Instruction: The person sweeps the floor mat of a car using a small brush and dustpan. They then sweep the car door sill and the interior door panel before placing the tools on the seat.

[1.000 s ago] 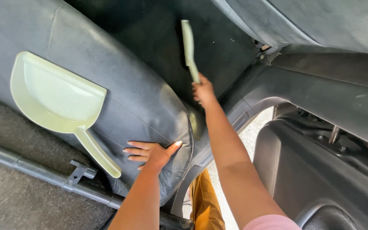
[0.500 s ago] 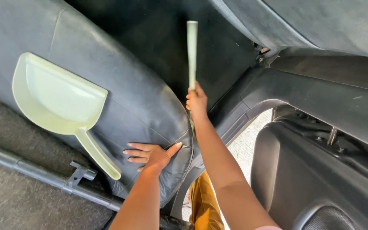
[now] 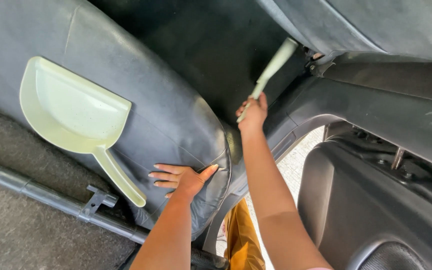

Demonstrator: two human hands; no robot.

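- While the left hand (image 3: 185, 179) lies flat and open on the front edge of the dark car seat (image 3: 141, 100), the right hand (image 3: 253, 111) is shut tight around the thin handle of a pale green brush (image 3: 272, 70).
- The brush has swung. Half a second ago it stood straight up above the hand. Now its far end leans to the right, toward the top right corner of the footwell by the door frame (image 3: 376, 105).
- The brush looks blurry, so it seems to be moving fast, like a sweep.
- The right hand itself has hardly moved. It looks like only the wrist turned.
- The brush head is over the dark floor mat (image 3: 216, 50) past the seat's far edge. I cannot tell if it touches the mat.
- The left hand has not moved at all. Its fingers are spread and its thumb points toward the seat's right edge.
- The pale green dustpan (image 3: 73, 112) still lies on the seat near its left edge, handle pointing to the seat's front edge. No hand touches it, and it is well apart from the brush.
- It looks like the sweeping is still going on and the dustpan has not been picked up yet.
- A grey metal rail (image 3: 51, 197) runs under the seat's front edge.
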